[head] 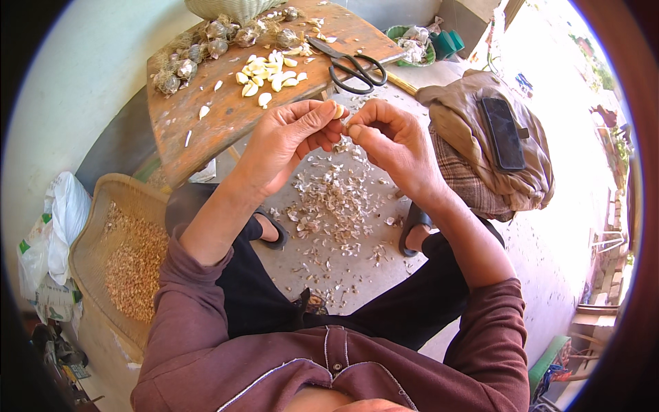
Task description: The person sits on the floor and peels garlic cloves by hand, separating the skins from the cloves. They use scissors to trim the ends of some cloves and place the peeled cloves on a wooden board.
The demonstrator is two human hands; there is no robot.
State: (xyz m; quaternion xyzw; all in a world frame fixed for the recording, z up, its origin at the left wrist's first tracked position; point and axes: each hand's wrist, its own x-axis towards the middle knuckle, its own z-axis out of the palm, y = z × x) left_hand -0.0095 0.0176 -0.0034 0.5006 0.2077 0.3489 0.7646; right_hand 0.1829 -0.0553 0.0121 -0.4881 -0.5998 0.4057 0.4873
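Between the thumb and fingers of my left hand (296, 136) is a garlic clove (338, 112), its pale flesh showing at the tip. My right hand (394, 141) meets it from the other side, thumb and forefinger pinched at the clove's lower end on what looks like a bit of skin. Beyond both hands, a pile of peeled garlic cloves (267, 72) lies on the wooden table (216, 134). Whole garlic bulbs (188, 68) with dried roots line the table's far left side. Black-handled scissors (355, 69) rest at its right edge, handles overhanging.
Garlic skins (337, 201) litter the concrete floor between my feet. At left stands a woven basket (85, 247) holding small tan pieces, beside white plastic bags (67, 221). A smartphone (502, 134) lies on a brown jacket (463, 108) at right. A green basket (430, 54) sits behind the table.
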